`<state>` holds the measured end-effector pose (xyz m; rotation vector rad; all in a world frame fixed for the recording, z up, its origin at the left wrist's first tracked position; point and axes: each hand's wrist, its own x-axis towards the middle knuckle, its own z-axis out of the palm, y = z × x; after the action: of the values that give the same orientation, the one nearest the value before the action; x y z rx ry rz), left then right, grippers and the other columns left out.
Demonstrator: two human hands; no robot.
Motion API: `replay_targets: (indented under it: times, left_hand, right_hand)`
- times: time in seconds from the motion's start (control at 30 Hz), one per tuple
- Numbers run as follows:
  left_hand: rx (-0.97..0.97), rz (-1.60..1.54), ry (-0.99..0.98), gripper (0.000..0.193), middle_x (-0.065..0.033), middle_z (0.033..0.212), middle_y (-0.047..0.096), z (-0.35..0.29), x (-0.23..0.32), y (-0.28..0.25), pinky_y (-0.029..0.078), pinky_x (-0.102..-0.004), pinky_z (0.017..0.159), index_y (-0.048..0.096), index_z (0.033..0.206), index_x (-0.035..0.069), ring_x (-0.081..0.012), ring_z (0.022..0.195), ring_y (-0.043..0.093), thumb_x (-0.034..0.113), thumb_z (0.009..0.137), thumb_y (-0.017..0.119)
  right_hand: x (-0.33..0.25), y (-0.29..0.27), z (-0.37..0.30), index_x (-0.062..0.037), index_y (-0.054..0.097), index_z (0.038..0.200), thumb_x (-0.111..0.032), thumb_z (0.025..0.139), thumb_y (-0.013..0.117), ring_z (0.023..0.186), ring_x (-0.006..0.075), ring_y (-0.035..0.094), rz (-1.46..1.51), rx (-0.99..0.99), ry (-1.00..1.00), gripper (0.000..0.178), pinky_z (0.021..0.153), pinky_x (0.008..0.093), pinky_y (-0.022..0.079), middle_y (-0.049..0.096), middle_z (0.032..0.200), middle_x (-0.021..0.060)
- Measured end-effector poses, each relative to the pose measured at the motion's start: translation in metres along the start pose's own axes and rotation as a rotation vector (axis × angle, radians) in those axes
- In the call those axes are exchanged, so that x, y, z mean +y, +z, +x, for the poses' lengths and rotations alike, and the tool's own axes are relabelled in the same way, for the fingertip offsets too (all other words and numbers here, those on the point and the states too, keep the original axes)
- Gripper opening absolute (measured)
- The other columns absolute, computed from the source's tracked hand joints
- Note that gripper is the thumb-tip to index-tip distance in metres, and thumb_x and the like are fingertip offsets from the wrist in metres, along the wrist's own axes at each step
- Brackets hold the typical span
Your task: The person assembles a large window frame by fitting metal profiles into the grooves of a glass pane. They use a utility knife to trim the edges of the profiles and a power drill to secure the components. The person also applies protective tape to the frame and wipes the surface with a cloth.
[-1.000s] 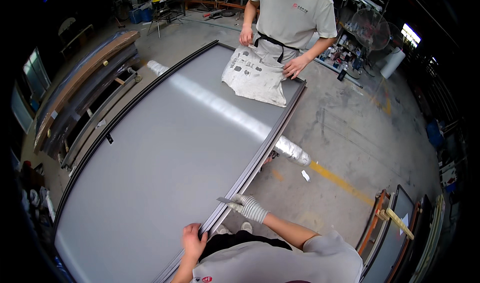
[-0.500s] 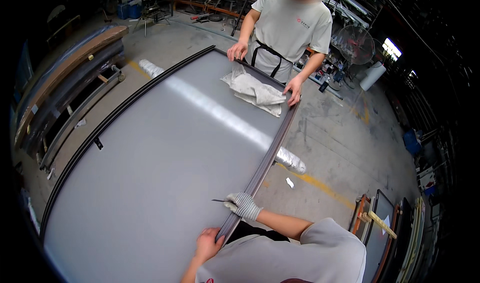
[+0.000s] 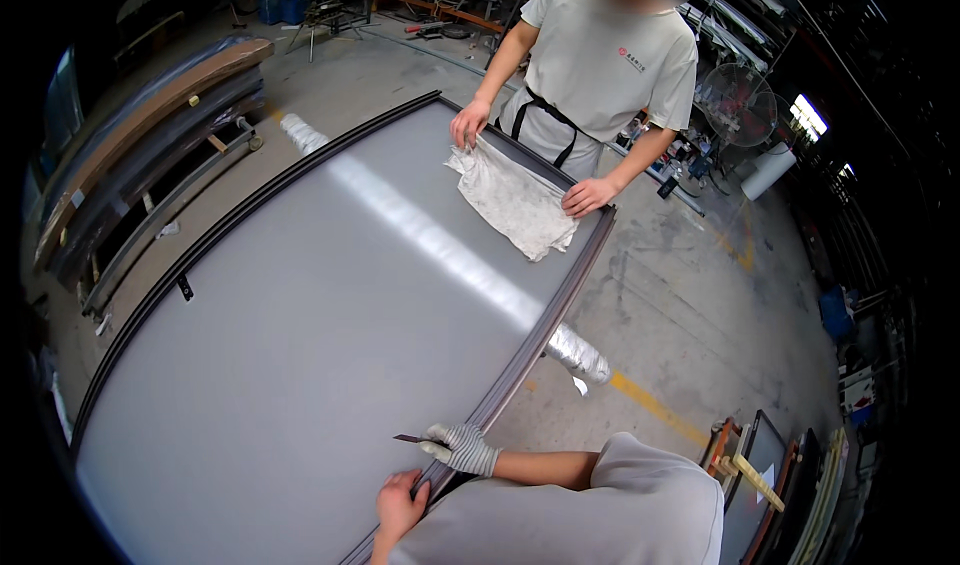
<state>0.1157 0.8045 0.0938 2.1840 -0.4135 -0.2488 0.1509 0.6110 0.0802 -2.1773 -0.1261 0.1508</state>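
Note:
A large grey translucent panel (image 3: 300, 365) in a dark frame (image 3: 545, 327) stretches out before me. My right hand (image 3: 466, 450), in a striped grey-white glove, is closed around a knife whose thin dark blade (image 3: 407, 438) points left above the panel; its handle is hidden in my fingers. Bare, my left hand (image 3: 400, 503) is nearer to me, with its fingers curled over the near right stretch of the frame. At the far end, a co-worker's two hands (image 3: 470, 125) hold the corners of a whitish stained cloth (image 3: 515, 197) lying spread on the panel.
A silvery wrapped roll (image 3: 578, 353) runs under the panel, poking out on both sides. Long wrapped boards on a rack (image 3: 170, 145) stand at the left. A fan (image 3: 738, 105) and a white roll (image 3: 768, 172) are at the far right; framed panels (image 3: 765, 455) lean at lower right.
The co-worker's cloth has gone from bunched to spread out. My gloved hand with the knife has moved slightly nearer to me and left in view; the whole view has shifted a little.

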Motion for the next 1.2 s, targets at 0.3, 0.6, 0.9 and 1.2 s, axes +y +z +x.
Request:
replay_targets:
  times: [0.3,0.6,0.9,1.2]
  left_hand:
    - [0.014,0.020,-0.005,0.022,-0.0154,0.087,0.065,0.041,0.040,0.023,0.048,-0.0403,0.076,0.065,0.091,0.002,-0.0336,0.083,0.060,0.015,0.075,0.067]
    - [0.060,0.067,-0.003,0.020,-0.0153,0.088,0.066,0.046,0.042,0.036,0.049,-0.0392,0.076,0.065,0.090,0.002,-0.0327,0.084,0.061,0.015,0.074,0.067]
    - [0.032,0.059,-0.066,0.017,-0.0114,0.082,0.066,0.060,0.044,0.030,0.050,-0.0379,0.070,0.067,0.088,0.004,-0.0301,0.077,0.063,0.017,0.076,0.066]
    - [-0.155,0.020,0.064,0.019,-0.0099,0.082,0.067,0.099,0.039,0.032,0.051,-0.0367,0.068,0.068,0.092,0.006,-0.0287,0.076,0.063,0.019,0.077,0.066]
  right_hand:
    - [0.036,-0.090,0.018,-0.0048,0.062,0.089,-0.033,0.085,0.062,0.064,0.0242,0.062,-0.022,0.040,0.062,0.029,0.060,0.0338,0.049,0.062,0.070,0.0113]
    - [0.067,-0.121,0.054,-0.0080,0.061,0.089,-0.042,0.086,0.054,0.064,0.0324,0.062,-0.342,0.028,0.060,0.035,0.061,0.0417,0.049,0.064,0.069,0.0134]
    - [0.061,-0.120,0.060,-0.0084,0.059,0.086,-0.045,0.086,0.053,0.061,0.0316,0.062,-0.438,-0.011,0.093,0.037,0.058,0.0421,0.049,0.062,0.065,0.0136]
    - [0.064,-0.116,0.060,-0.0089,0.058,0.087,-0.044,0.086,0.053,0.056,0.0329,0.061,-0.440,-0.013,0.106,0.035,0.053,0.0438,0.048,0.060,0.060,0.0136]
